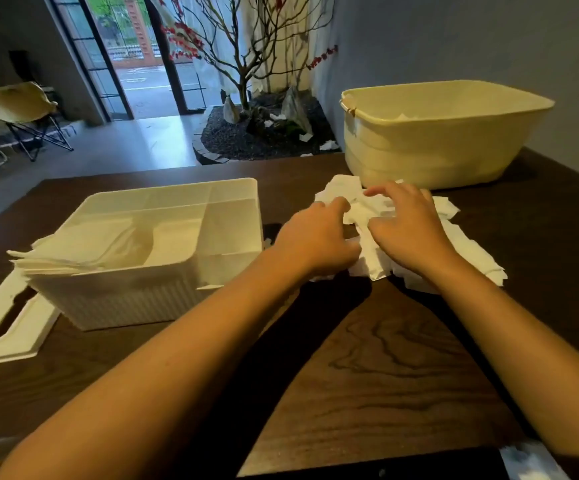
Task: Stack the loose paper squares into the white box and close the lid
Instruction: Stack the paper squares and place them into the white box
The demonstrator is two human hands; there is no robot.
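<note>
A heap of loose white paper squares [461,244] lies on the dark wooden table, right of centre. My left hand [315,237] is at the heap's left edge, its fingers curled round a paper square. My right hand [409,223] lies on top of the heap with fingers spread and slightly bent, touching the papers. The white box [225,202] stands open to the left, with a stack of paper squares [73,251] inside that overhangs its left rim. The box's flat white lid [7,327], with a slot in it, lies on the table at the box's left.
A large cream tub [437,133] stands behind the heap at the table's far right, some paper inside. Beyond the table's far edge are an indoor tree bed [257,129] and a folding chair [21,112]. A dark flat object [385,469] sits at the near edge.
</note>
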